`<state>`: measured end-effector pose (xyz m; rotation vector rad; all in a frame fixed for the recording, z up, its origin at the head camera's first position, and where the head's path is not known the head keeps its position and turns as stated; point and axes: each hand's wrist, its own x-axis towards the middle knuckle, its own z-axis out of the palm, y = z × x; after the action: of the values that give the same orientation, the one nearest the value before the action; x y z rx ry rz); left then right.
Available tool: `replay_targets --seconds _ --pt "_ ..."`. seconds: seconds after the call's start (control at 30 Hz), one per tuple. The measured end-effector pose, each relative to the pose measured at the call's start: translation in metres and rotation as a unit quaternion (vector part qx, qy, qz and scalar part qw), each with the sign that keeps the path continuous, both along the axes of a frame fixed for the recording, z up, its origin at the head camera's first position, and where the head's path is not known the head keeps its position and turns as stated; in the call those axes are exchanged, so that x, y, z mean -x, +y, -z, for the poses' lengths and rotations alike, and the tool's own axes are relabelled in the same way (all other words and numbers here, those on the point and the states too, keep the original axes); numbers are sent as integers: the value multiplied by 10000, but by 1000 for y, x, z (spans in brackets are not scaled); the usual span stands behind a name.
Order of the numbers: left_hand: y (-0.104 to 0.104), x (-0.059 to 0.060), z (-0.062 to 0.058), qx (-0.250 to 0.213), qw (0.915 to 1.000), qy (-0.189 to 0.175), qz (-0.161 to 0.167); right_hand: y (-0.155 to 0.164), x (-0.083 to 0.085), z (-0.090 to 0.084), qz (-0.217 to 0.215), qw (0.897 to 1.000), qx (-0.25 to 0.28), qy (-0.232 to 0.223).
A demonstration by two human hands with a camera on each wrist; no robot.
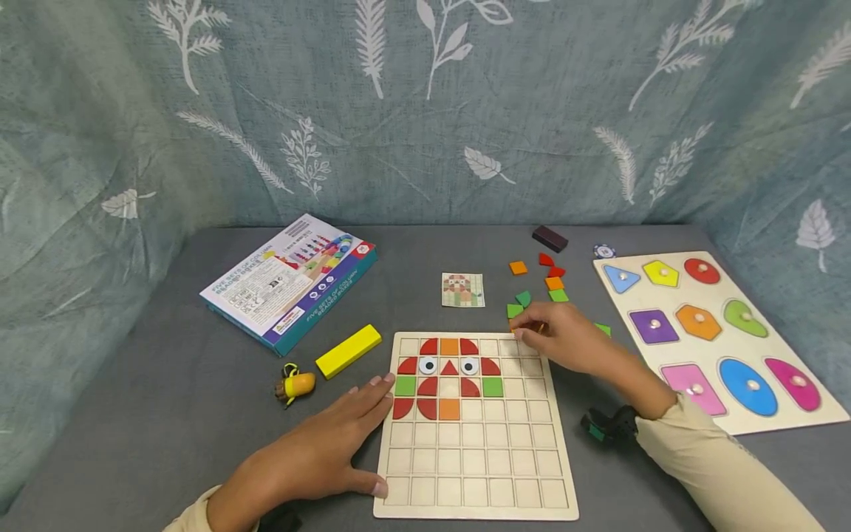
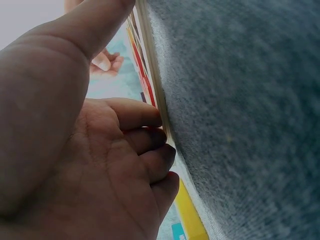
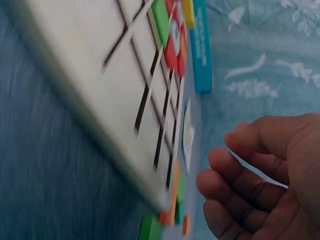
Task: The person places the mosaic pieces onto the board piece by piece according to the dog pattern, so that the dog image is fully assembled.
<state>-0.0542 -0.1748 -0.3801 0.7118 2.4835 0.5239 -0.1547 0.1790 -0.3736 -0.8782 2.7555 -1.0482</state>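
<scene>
A wooden grid board (image 1: 476,473) carries red, orange and green tiles and two eye tiles in its upper left part. My left hand (image 1: 326,443) lies along the board's left edge, fingers extended and touching it near the top, thumb at its lower left corner. My right hand (image 1: 565,336) is over the board's upper right corner, close to loose green tiles (image 1: 515,311). In the right wrist view, its fingers (image 3: 235,177) are loosely bent and no tile shows between them. A small picture card (image 1: 463,290) with a tile pattern lies behind the board.
Loose orange tiles (image 1: 518,267) and red tiles (image 1: 546,259) lie behind the right hand. A shape puzzle board (image 1: 721,355) stands at the right. At the left are a box (image 1: 286,284), a yellow block (image 1: 349,352) and an acorn-like toy (image 1: 295,384). A dark block (image 1: 549,238) lies at the back.
</scene>
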Motion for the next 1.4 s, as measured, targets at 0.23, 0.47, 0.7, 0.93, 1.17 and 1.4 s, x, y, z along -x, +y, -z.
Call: replay_targets --seconds 0.23,0.47,0.7,0.93,1.17,1.4 --pt "0 -2 1 -4 10000 5 -15 23 15 6 567 9983 -65 -91" --pt "0 -2 -1 -35 9999 -60 -75 42 32 1 1233 9919 -247 186" --pt "-1 -2 1 -26 10000 -41 -52 50 53 -3 1800 9832 -310 -41" --pt "-1 -2 2 0 10000 -10 34 49 72 3 2094 9770 -261 -293" --pt "-2 -1 1 -40 10000 -29 5 44 87 10 2226 9745 -230 -169" --pt "-2 -2 2 -73 10000 18 3 38 104 11 2354 9711 -299 -264"
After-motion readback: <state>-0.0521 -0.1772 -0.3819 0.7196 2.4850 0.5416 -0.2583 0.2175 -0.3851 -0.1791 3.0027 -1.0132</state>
